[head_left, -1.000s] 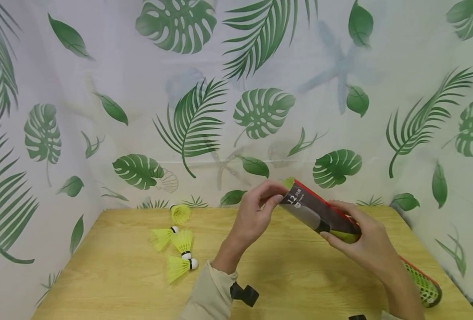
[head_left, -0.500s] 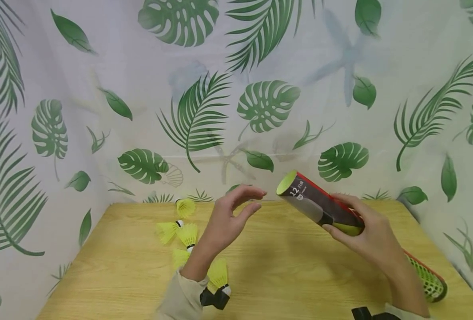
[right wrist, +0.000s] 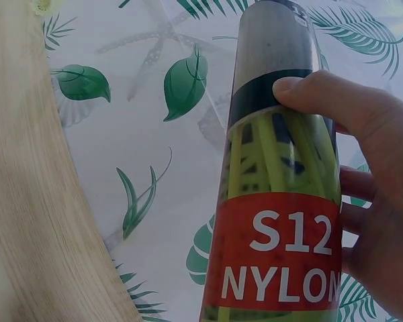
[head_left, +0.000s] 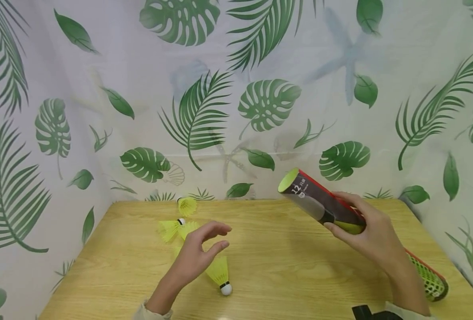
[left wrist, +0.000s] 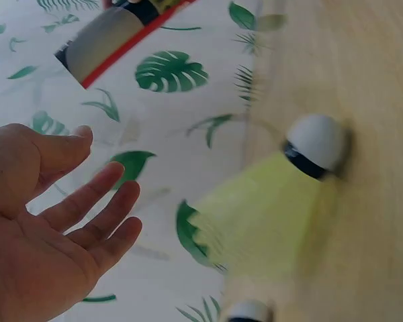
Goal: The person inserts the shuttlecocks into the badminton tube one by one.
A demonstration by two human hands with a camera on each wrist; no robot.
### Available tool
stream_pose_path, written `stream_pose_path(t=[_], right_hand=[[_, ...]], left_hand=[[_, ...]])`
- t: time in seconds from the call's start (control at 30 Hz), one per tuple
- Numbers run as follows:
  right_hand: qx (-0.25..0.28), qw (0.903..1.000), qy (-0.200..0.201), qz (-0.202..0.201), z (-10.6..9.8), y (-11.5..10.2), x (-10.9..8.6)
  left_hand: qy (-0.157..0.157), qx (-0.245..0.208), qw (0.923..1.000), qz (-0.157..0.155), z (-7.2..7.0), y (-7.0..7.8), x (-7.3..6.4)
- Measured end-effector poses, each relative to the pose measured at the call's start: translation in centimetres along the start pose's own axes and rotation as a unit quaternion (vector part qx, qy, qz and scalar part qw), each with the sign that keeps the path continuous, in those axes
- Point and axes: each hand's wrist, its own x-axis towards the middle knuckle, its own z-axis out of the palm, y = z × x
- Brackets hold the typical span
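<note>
My right hand (head_left: pixel 374 235) grips a shuttlecock tube (head_left: pixel 320 204), tilted above the table with its yellow-green end up and to the left. In the right wrist view, the thumb presses a dark band on the tube (right wrist: pixel 275 248), and yellow-green shuttlecocks show through its clear wall. My left hand (head_left: pixel 198 253) hovers over the loose yellow shuttlecocks, fingers loosely bent and holding nothing. The nearest shuttlecock (head_left: pixel 220 273) lies with its white cork toward me; the hand partly covers it and others behind. The left wrist view shows a blurred shuttlecock (left wrist: pixel 262 208) beside the fingers.
A second tube (head_left: pixel 424 275) with a green mesh look lies at the right of the wooden table (head_left: pixel 284 284), partly behind my right forearm. Farther back on the left lie more shuttlecocks, one (head_left: pixel 187 206) near the back edge. A leaf-patterned sheet (head_left: pixel 276 58) hangs behind.
My left hand has left the tube's upper end and moved left and down to the shuttlecocks. The tube's yellow-green end now shows. My right hand holds the tube nearly as before.
</note>
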Motion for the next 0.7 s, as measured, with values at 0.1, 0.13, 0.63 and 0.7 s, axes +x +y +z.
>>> stream_pose_path(t=[0.1, 0.13, 0.63, 0.7], right_hand=[[0.0, 1.0, 0.0, -0.003, 0.0, 0.0, 0.0], [0.001, 1.0, 0.001, -0.003, 0.0, -0.1, 0.0], [-0.006, 1.0, -0.001, 0.002, 0.0, 0.0, 0.0], [-0.005, 1.0, -0.002, 0.005, 0.0, 0.1, -0.1]], left_hand=[[-0.011, -0.007, 0.9994, -0.031, -0.2, -1.3, -1.4], [-0.014, -0.007, 0.9991, -0.039, -0.2, -1.7, -1.8], [-0.054, 0.018, 0.9952, -0.08, 0.3, -5.0, -4.9], [-0.053, 0.014, 0.995, -0.084, 0.4, -5.0, -4.9]])
